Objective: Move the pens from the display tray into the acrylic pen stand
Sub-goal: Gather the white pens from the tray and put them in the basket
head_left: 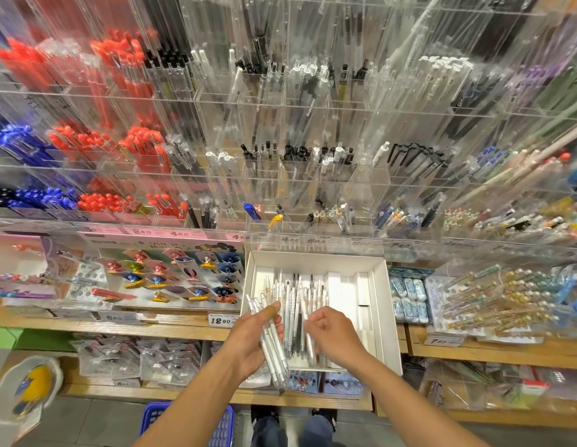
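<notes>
Lying in a loose heap, the clear-barrelled pens (pixel 295 304) fill the left half of the white display tray (pixel 389 304), which sits on the wooden shelf (pixel 171 327) at about six o'clock from the wall of stock. The person's left hand (pixel 255 340) curls round a bundle of pens (pixel 272 346) at the tray's seven o'clock corner, the tips fanning up toward eleven o'clock and the other ends hanging past the tray's near edge. The right hand (pixel 334 333) hovers over the heap at the tray's near side, fingers curled in; whether they pinch a pen I cannot tell through the blur. Above, at twelve o'clock, the acrylic pen stand (pixel 313 175) rises in tiers of clear compartments, red and blue pens at ten o'clock, black and white ones in the middle. A blue basket (pixel 158 417) stands on the floor at six o'clock, beside the person's shoes.
</notes>
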A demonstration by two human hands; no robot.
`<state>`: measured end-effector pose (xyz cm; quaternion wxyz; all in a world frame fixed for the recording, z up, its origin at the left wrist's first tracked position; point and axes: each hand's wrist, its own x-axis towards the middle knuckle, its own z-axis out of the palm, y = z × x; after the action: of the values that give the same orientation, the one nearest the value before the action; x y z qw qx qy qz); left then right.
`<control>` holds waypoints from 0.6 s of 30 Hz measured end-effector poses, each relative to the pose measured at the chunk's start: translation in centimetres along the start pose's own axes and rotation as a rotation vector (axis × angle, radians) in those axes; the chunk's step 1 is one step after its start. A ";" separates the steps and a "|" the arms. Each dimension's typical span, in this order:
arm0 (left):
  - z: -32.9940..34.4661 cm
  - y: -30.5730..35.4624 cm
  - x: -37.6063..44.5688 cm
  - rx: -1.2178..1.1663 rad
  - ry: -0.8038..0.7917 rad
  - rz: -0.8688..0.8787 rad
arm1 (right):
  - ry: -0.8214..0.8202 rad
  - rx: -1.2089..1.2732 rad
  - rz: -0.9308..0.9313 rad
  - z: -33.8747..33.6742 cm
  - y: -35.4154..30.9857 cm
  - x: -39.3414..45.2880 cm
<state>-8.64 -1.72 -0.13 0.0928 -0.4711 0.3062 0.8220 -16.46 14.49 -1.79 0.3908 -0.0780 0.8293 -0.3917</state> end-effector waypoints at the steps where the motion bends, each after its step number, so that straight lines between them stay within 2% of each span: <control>1: 0.1 0.0 0.0 0.006 -0.007 0.004 | -0.035 0.026 -0.033 0.2 -0.6 -0.8; 4: 0.4 0.0 0.2 0.019 -0.029 0.013 | -0.105 0.092 -0.116 1.3 -2.1 -2.7; 10: 1.1 -0.2 -0.2 0.060 -0.036 0.017 | -0.051 0.138 -0.134 2.6 -2.7 -3.3; 15: 0.6 -0.4 0.1 0.105 0.008 0.019 | -0.085 0.144 -0.104 1.7 -2.2 -2.4; 18: 0.1 -0.2 0.1 0.118 0.078 0.028 | 0.011 0.092 -0.016 -0.1 -1.1 0.0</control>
<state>-8.67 -1.49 -0.21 0.0969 -0.4919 0.3641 0.7849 -16.72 13.79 -1.03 0.3862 -0.0646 0.8120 -0.4329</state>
